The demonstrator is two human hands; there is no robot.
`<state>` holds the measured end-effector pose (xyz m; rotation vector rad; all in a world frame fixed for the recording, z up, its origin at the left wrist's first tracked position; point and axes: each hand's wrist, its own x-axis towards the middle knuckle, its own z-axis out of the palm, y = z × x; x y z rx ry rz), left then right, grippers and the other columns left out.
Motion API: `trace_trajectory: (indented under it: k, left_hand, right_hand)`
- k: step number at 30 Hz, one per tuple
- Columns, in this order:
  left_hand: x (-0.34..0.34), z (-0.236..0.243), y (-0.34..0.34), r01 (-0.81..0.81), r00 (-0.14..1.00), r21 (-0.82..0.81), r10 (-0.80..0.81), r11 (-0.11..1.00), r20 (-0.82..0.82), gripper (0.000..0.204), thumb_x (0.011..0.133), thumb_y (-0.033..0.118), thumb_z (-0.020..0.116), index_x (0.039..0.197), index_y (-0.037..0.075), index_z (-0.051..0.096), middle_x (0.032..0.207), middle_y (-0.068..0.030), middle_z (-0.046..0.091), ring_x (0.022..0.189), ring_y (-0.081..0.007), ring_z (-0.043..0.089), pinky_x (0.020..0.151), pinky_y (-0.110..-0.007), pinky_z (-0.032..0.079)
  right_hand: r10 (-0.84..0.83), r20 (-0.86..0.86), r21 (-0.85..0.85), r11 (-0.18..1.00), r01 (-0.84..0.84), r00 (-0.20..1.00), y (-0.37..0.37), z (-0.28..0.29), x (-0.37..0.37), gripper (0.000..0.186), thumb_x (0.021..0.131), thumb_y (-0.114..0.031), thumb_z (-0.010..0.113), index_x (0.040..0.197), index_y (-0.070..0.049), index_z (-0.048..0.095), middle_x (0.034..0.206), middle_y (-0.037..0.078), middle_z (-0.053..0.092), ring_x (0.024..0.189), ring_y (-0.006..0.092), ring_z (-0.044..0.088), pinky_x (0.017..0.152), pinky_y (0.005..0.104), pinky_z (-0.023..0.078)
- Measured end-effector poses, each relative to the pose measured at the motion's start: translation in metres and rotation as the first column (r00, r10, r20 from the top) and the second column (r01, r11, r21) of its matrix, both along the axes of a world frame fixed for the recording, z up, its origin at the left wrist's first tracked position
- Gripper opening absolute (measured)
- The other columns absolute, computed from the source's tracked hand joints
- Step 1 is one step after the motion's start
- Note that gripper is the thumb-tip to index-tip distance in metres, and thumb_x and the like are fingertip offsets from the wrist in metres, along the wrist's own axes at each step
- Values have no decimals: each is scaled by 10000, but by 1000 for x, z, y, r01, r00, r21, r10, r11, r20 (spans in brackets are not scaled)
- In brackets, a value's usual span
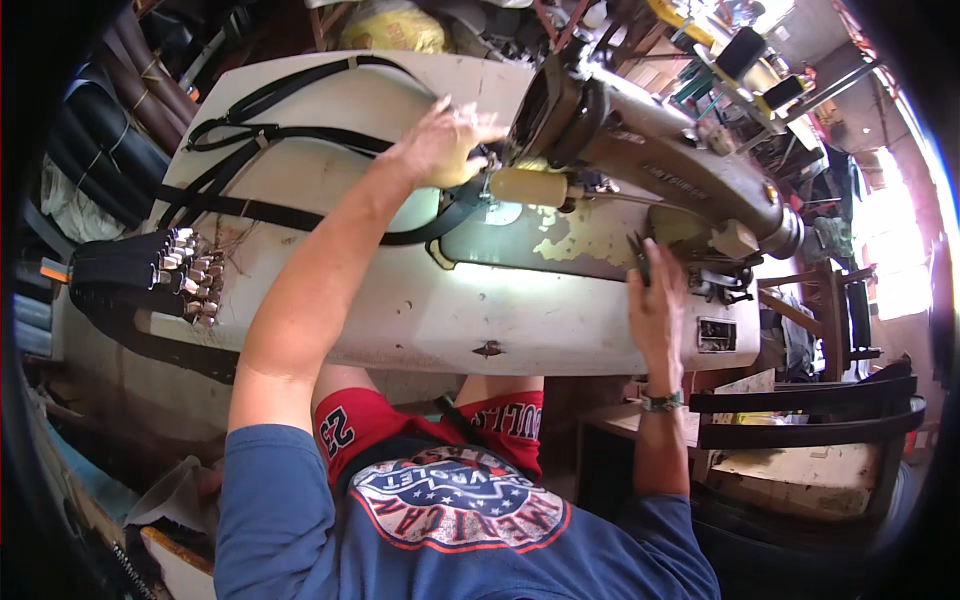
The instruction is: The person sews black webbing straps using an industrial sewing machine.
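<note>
A sewing machine (640,150) with a brown, worn body stands on the pale table. Beside its needle end, my left hand (440,145) reaches over a black strap (455,215) that runs under the machine head. The fingers of that hand look spread; whether a fingertip touches the strap or a machine part is hard to see. My right hand (660,310) rests at the machine bed's right part, closed around small dark snips (640,258) whose points stick out past the fingers. A cream cylindrical part (530,187) sits in front of the needle area.
More black straps (285,130) loop across the table (400,330) at the left. A bundle of black straps with metal ends (150,272) lies on its left edge. Dark rolls (110,140) stand beyond. Black bands (800,430) hang over a stand at the right.
</note>
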<state>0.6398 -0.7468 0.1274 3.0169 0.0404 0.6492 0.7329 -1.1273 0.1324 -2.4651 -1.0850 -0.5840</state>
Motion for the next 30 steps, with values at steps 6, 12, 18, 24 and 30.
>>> trace_trajectory:
  k: [6,12,18,24,30]
  left_hand:
    - [-7,7,-14,-253,967,-167,246,953,-58,452,807,372,808,1195,148,749,1197,-96,677,1221,-285,580,1068,-449,415]
    - [-11,8,-3,-313,946,-175,323,934,29,429,795,379,815,1126,125,717,1171,-97,679,1225,-279,579,1089,-432,406]
    - [-5,9,3,-221,972,-265,236,938,24,376,794,343,801,1081,122,703,1080,-85,718,1158,-276,629,1017,-426,433]
    - [-1,16,2,-312,949,-569,274,761,-154,345,867,379,743,1066,96,742,1080,-149,749,1111,-343,675,967,-467,513]
    - [5,10,10,-347,935,-594,320,726,-156,329,910,401,702,1048,107,756,1071,-164,753,1067,-357,696,952,-474,534]
  right_hand:
    - [-184,-37,-182,968,175,982,-19,-3,3,386,994,-250,617,1319,-42,602,1211,174,639,1168,380,574,1013,480,456]
    - [-76,-85,-163,985,62,993,-16,10,20,209,1020,-183,555,1156,-35,613,1134,210,640,1013,422,632,858,517,500]
    - [92,-361,-59,991,-121,928,62,38,39,178,1015,-148,543,1144,-39,599,923,222,677,952,437,655,826,536,499]
    - [179,-225,-671,685,-286,958,111,26,91,316,961,-243,626,1197,-34,643,1053,225,697,996,429,661,882,516,509]
    - [242,-252,-606,715,-348,937,169,23,95,316,948,-234,640,1192,-33,644,1039,226,698,982,428,665,866,508,515]
